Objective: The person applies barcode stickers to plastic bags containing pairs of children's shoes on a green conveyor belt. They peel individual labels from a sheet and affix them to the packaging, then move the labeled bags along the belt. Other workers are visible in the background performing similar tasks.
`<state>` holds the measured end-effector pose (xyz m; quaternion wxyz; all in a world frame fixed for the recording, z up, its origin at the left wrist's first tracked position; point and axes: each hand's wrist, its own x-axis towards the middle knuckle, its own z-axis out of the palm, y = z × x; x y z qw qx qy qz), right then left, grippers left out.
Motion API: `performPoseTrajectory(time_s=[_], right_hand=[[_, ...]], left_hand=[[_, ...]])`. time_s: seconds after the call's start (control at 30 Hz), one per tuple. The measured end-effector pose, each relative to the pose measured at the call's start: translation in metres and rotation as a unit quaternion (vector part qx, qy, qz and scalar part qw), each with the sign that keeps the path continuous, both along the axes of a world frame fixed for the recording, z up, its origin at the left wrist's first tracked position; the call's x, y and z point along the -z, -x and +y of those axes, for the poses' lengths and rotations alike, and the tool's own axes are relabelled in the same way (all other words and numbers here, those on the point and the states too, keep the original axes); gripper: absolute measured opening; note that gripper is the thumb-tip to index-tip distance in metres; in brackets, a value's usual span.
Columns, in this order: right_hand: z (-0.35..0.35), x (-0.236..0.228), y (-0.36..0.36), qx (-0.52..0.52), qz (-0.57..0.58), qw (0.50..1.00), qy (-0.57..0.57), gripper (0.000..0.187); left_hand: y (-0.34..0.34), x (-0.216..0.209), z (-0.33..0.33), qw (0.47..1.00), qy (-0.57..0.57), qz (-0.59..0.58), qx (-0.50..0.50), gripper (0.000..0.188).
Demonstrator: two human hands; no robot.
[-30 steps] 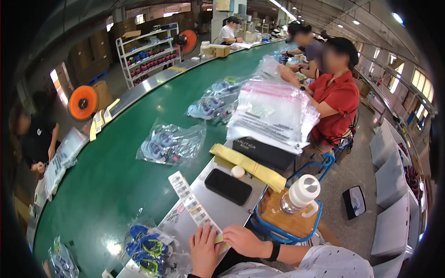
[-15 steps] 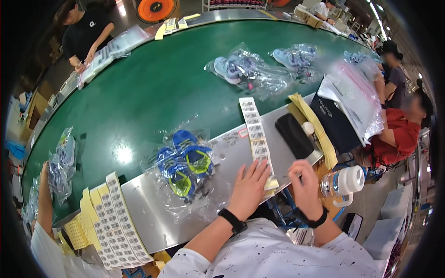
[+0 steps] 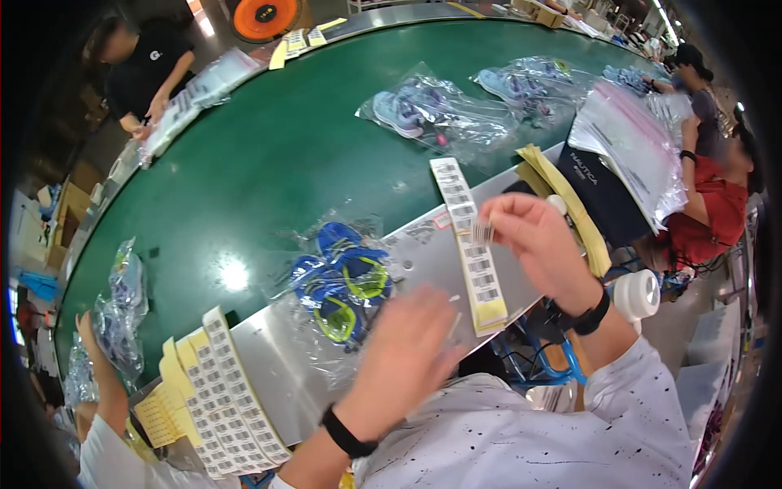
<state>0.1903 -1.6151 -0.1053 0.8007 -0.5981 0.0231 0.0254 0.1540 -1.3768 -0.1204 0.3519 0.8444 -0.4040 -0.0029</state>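
Moved: our left hand (image 3: pixel 411 334), now off the label strip (image 3: pixel 481 269); blurred, grip unreadable. Our right hand (image 3: pixel 529 232): pinching one barcode label (image 3: pixel 482 230). Strip: across counter (image 3: pixel 273 379), long axis running away, slightly leftward.

Hands (image 3: pixel 525 238) apart, left (image 3: pixel 410 338) seemingly outstretched

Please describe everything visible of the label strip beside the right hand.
The label strip is long, narrow and paper-like: white labels with black barcodes along it, bare yellow at the near end. It lies across the metal ledge, far end over the green surface. The right hand, pinching a small label, partly hides it; contact is unclear.
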Motion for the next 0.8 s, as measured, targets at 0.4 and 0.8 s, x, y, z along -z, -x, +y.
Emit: performPoseTrajectory(time_s=[0.4,0.8], right_hand=[[0.040,0.027,-0.135,-0.194,0.130,0.972,0.007,0.015],[0.081,0.098,-0.215,-0.437,0.282,0.853,0.044,0.014]], left_hand=[[-0.037,0.026,0.075,0.968,-0.168,0.021,-0.183,0.063],[-0.037,0.027,0.075,0.965,-0.184,0.052,-0.180,0.064]])
